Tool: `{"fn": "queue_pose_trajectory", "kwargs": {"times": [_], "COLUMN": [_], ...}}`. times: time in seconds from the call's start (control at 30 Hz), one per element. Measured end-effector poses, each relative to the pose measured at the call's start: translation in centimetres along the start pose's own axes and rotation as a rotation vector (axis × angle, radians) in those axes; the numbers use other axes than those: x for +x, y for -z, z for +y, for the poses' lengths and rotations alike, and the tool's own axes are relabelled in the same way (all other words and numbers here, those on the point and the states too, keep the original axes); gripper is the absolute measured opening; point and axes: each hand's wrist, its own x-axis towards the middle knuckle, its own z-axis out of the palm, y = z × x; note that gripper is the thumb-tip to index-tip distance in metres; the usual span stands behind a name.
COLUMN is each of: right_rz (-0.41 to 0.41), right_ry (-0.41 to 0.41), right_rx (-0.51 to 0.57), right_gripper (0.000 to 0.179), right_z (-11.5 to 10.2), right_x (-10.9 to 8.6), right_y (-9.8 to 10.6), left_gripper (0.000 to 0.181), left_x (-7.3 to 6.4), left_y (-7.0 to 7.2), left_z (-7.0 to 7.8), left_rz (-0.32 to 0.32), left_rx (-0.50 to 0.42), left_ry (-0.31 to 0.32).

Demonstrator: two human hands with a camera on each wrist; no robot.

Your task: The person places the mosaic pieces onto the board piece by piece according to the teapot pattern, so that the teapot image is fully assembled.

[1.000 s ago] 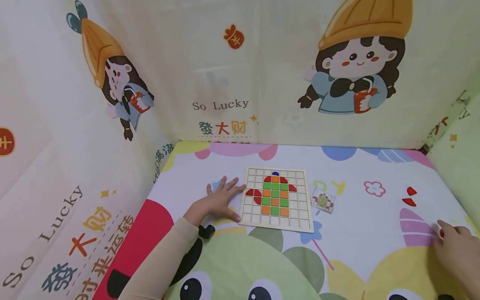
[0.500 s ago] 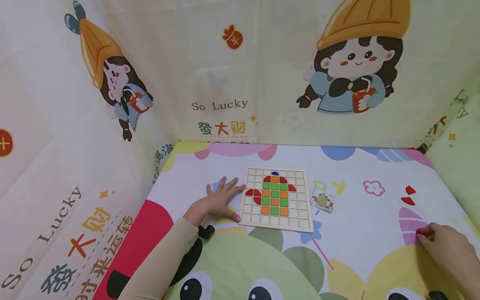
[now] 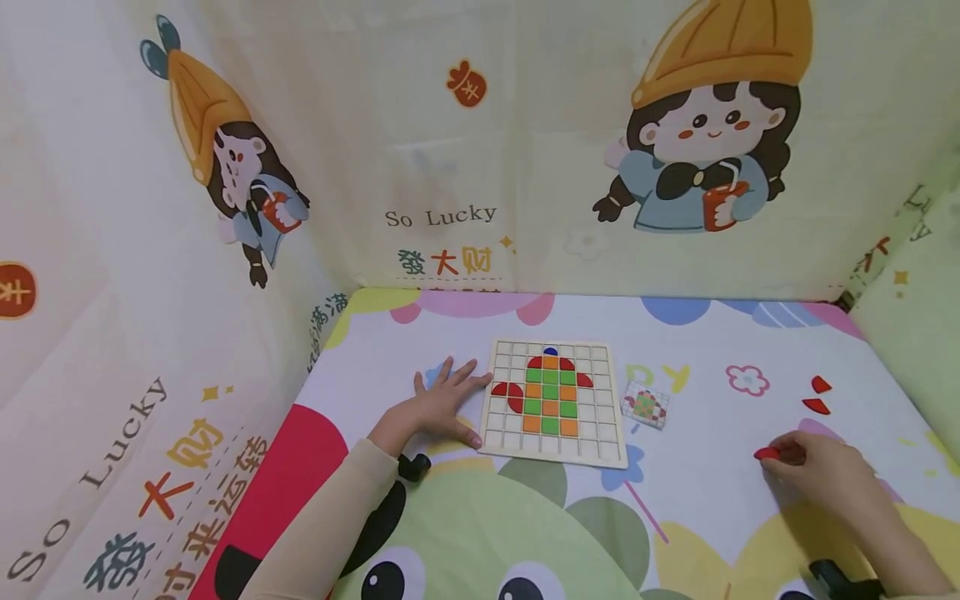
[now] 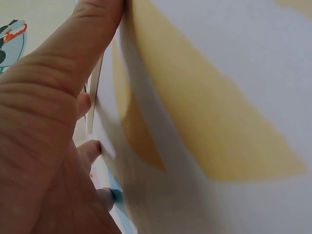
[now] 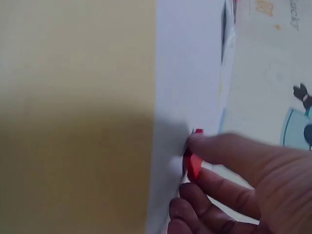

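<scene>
A pale square grid board (image 3: 603, 421) lies mid-table. Green and orange square tiles (image 3: 551, 392) fill its middle, with red rounded pieces (image 3: 515, 403) around them and a blue half-round piece (image 3: 551, 352) on top. My left hand (image 3: 435, 412) rests with spread fingers at the board's left edge; thumb and index fingertips touch or nearly touch it. In the left wrist view the thumb (image 4: 63, 53) lies along that edge. My right hand (image 3: 825, 467), right of the board, pinches a red piece (image 5: 195, 163) between thumb and index finger. Its full outline is partly hidden.
A small picture card (image 3: 645, 405) with a similar coloured pattern lies just right of the board. Two loose red pieces (image 3: 821, 384) sit farther right on the printed tablecloth (image 3: 705, 450). Patterned cloth walls (image 3: 555, 167) stand behind and at both sides.
My right hand has moved left from the table's right side toward the board, carrying the red piece. The left hand, board, card and loose red pieces have stayed in place.
</scene>
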Motion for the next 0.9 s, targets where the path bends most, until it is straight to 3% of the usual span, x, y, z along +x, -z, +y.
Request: {"fn": "queue_pose_trajectory", "kwargs": {"times": [0.2,0.47,0.67,0.9], "right_rz": [0.037,0.082,0.016,-0.009], "right_ry": [0.077,0.352,0.383,0.418], "right_rx": [0.046,0.106,0.147,0.131], "right_gripper": [0.038,0.023,0.018,0.019], "right_z": [-4.4,-12.0,-15.4,-17.4], "right_x": [0.4,1.5,2.9,4.2], "right_y": [-1.1,-3.2,-4.8,-6.3], "left_gripper": [0.115,0.115,0.115,0.115], "left_x": [-0.2,-0.3,0.0,-0.1], "left_y": [-0.3,-0.3,-0.3,-0.2], "left_z": [-0.2,-0.1,-0.1,0.0], "left_rz": [0.009,0.012,0.007,0.01], "left_rx": [0.001,-0.001,0.005,0.001], "left_ry": [0.002,0.01,-0.012,-0.007]}}
